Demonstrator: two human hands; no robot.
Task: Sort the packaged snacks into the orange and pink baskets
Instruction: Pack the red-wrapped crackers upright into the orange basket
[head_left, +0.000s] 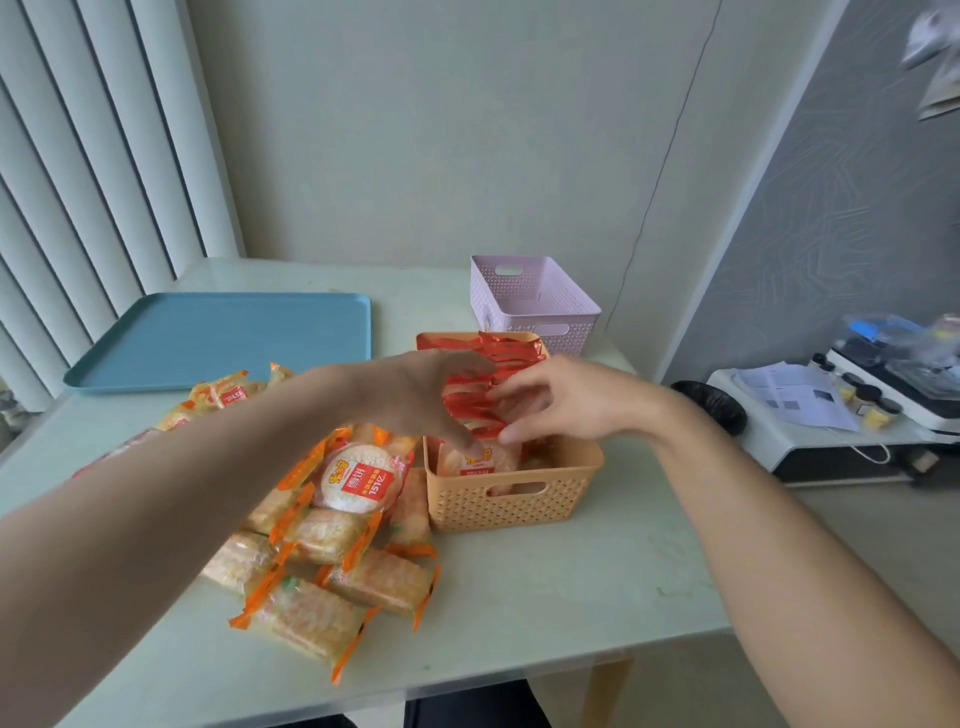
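The orange basket (511, 504) stands mid-table and holds a row of red-wrapped snack packets (506, 353) set on edge. My left hand (426, 397) reaches over its left rim, fingers spread and thumb down against the packets. From the right, my right hand (563, 402) touches the same row with loosely spread fingers. Neither hand plainly grips a packet. Left of the basket lies a pile of orange-trimmed snack packets (322, 613), topped by a round rice-cracker packet (358, 478). The pink basket (535, 304) stands behind with nothing visible inside.
A blue tray (223, 338) lies at the back left. More snack packets (223, 397) sit behind my left forearm. The table's right edge is near the baskets; beyond it stands a low white stand with papers and jars (810, 400).
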